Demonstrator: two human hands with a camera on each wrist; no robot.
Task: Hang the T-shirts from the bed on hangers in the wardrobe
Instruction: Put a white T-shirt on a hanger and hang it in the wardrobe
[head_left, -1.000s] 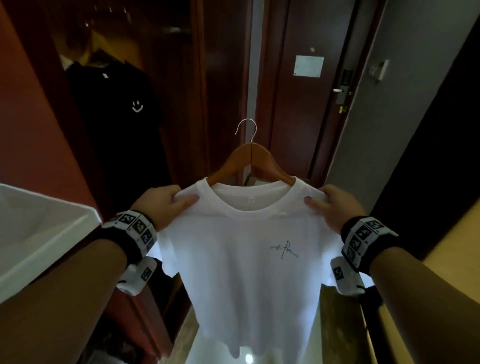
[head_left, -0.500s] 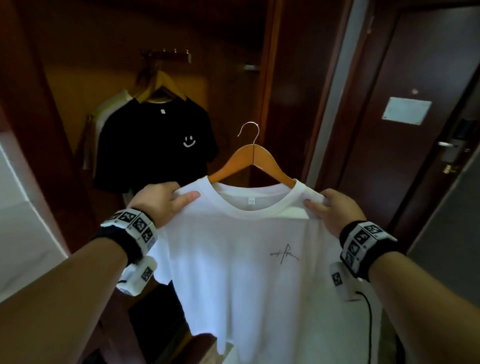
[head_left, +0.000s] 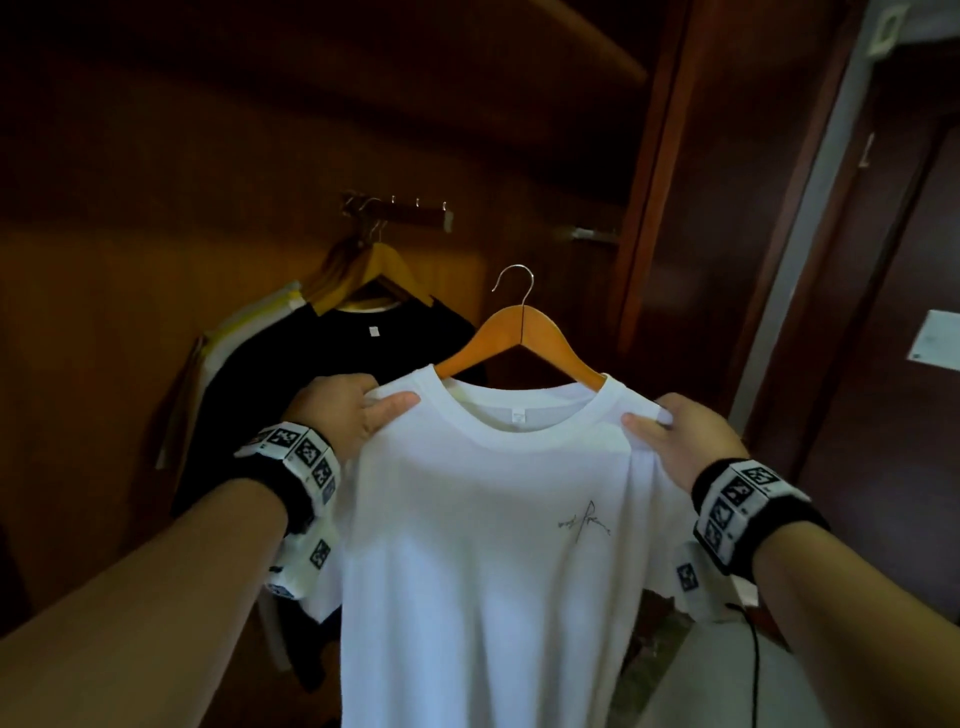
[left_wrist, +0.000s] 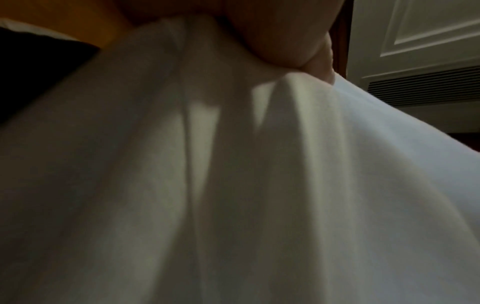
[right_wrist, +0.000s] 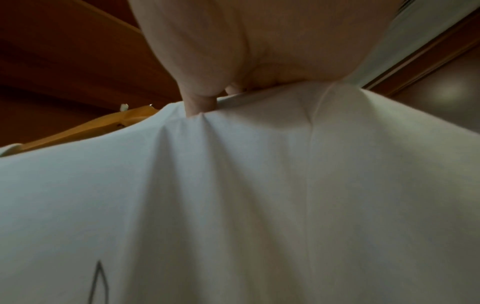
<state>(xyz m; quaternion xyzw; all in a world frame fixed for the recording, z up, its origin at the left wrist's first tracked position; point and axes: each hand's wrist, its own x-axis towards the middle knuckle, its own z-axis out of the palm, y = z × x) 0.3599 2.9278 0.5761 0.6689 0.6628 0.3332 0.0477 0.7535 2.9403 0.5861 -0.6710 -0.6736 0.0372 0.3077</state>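
**Observer:** Report hand state, nearest first.

**Operator:** I have both hands on the white shirt (head_left: 467, 545). My left hand (head_left: 340, 410) pinches its left shoulder, thumb on the front. My right hand (head_left: 680, 441) pinches the right shoulder the same way; in the right wrist view the fingers (right_wrist: 198, 102) bunch the cloth at the seam. Neither hand is wide; each is curled on fabric.

**Observer:** Where does the shirt sit?

**Operator:** It is on the hanger (head_left: 519, 338), held up in front of the wardrobe (head_left: 156, 260). The hanger arms run into the collar. Its hook (head_left: 511, 283) is free and touches nothing.

**Observer:** And beyond that?

**Operator:** A black shirt (head_left: 322, 374) hangs from the rail (head_left: 400, 210) at the back, with lighter garments behind it. The rail's right end looks unoccupied.

**Observer:** Failure modes from here?

**Operator:** Three, in my judgement.
1. I hold cloth, not wood. If the hanger tilts inside the collar, the hook could swing off line and miss the rail.
2. An uneven lift could slide one shoulder off its hanger arm.
3. The black shirt hangs near the path. Brushing it could snag the hook or push its hanger along the rail.

The wardrobe is dim, so hook alignment is hard to confirm.
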